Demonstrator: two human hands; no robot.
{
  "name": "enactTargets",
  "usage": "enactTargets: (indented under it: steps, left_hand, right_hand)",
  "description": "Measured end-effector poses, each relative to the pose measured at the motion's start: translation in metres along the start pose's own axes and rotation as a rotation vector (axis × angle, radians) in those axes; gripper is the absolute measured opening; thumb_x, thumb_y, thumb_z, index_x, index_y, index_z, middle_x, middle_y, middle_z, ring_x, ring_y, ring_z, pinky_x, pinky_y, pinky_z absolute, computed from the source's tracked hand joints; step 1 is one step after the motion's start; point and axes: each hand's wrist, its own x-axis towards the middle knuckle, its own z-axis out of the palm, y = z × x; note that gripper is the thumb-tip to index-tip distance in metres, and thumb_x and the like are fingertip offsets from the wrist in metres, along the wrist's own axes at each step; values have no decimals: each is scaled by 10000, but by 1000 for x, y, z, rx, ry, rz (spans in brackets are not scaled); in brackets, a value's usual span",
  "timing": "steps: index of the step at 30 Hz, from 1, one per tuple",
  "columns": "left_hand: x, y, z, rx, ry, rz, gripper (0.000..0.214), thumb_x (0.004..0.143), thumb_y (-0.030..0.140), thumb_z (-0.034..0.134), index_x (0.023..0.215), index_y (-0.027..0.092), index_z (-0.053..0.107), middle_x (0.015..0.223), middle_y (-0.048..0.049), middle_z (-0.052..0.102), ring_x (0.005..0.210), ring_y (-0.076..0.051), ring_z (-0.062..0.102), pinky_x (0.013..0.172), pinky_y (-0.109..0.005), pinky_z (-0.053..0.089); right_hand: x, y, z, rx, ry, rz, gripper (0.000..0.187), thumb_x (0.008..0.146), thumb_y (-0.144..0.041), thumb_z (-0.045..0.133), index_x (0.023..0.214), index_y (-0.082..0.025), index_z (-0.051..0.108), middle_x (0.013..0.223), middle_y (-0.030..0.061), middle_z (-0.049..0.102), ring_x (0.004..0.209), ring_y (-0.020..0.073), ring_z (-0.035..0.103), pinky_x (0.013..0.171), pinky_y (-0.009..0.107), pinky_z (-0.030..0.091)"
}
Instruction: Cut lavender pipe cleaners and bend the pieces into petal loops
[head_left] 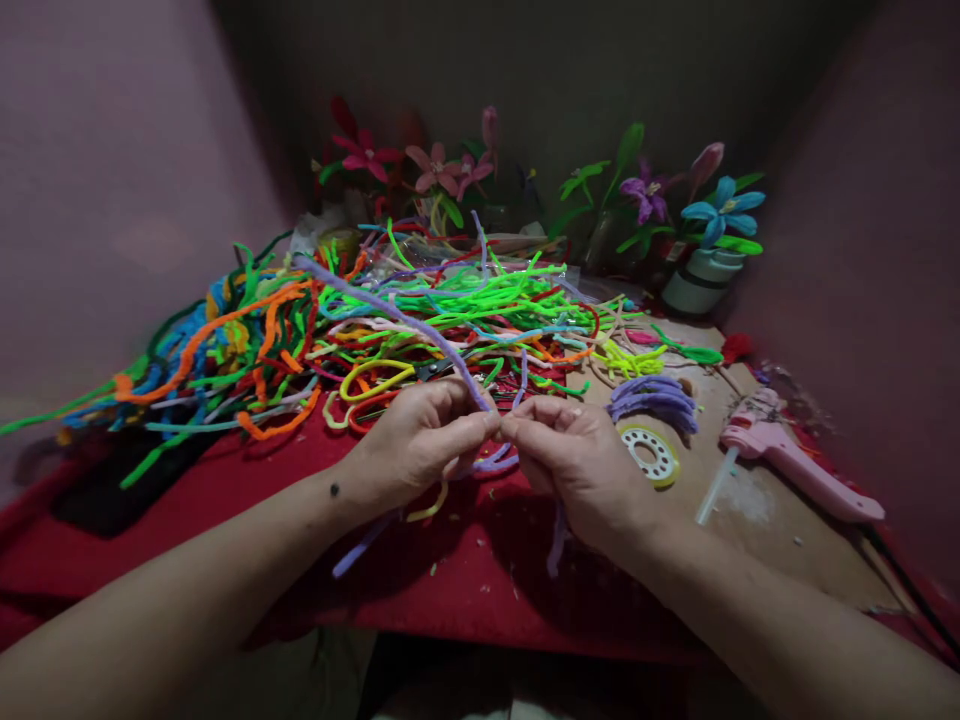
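Both hands meet over the front of the red cloth, their thumbs and fingertips pinched close together. My left hand (pixel 435 430) is closed on a lilac pipe cleaner (pixel 405 318), whose long end slants up to the left over the pile. My right hand (pixel 570 450) is closed too, pinching lilac pipe cleaner at the same spot; a short piece rises beside its fingers and another end hangs below. More lilac ends stick out under the left hand. The exact join between the fingertips is hidden.
A heap of colourful pipe cleaners (pixel 465 300) spreads behind the hands, with yellow-handled scissors (pixel 377 380) at its front. On the cardboard (pixel 787 540) at right lie a lilac bundle (pixel 652 402), a tape roll (pixel 667 470) and a pink glue gun (pixel 802 465). Pipe-cleaner flowers (pixel 724 212) stand behind.
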Motion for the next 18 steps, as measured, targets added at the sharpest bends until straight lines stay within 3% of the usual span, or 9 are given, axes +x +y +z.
enactTargets:
  steps: [4, 6, 7, 9, 13, 18]
  left_hand:
    - [0, 4, 4, -367, -79, -320, 181, 740, 163, 528, 574, 154, 457, 437, 72, 336, 335, -33, 236, 300, -152, 207]
    - [-1, 6, 4, -449, -57, -385, 231, 711, 131, 526, 523, 161, 394, 438, 79, 292, 331, -27, 199, 286, -149, 182]
    - [-2, 7, 4, -461, -41, -392, 242, 705, 127, 528, 515, 163, 381, 434, 82, 277, 328, -25, 190, 283, -148, 173]
    - [-3, 6, 3, -450, -8, -359, 222, 707, 132, 538, 530, 159, 407, 430, 82, 281, 325, -26, 200, 289, -146, 176]
    - [-3, 2, -1, -400, 11, -229, 64, 702, 150, 606, 668, 152, 552, 454, 70, 377, 358, -32, 294, 332, -143, 248]
    - [0, 2, -10, -289, -26, -133, 164, 668, 151, 685, 825, 170, 641, 623, 34, 557, 472, -42, 432, 430, -155, 341]
  right_hand:
    - [-8, 7, -1, -773, 166, -632, 179, 807, -164, 466, 658, -144, 563, 536, -16, 486, 500, 82, 417, 507, 234, 287]
    - [-10, 8, 1, -978, 196, -823, 191, 806, -134, 455, 654, -135, 571, 514, -11, 486, 485, 88, 410, 511, 251, 273]
    - [-10, 8, 2, -1001, 195, -850, 192, 806, -126, 454, 655, -131, 573, 511, -10, 487, 480, 87, 408, 508, 251, 272]
    - [-10, 6, 4, -896, 181, -761, 177, 808, -127, 461, 676, -127, 578, 534, -11, 500, 485, 80, 420, 505, 233, 291]
    - [-6, -1, 5, -361, 103, -312, 173, 823, -209, 502, 681, -141, 573, 574, -29, 487, 511, 60, 410, 500, 186, 327]
    - [0, -2, 5, 231, -9, 29, 166, 778, -285, 583, 669, -164, 551, 415, -93, 345, 359, 33, 223, 362, 180, 181]
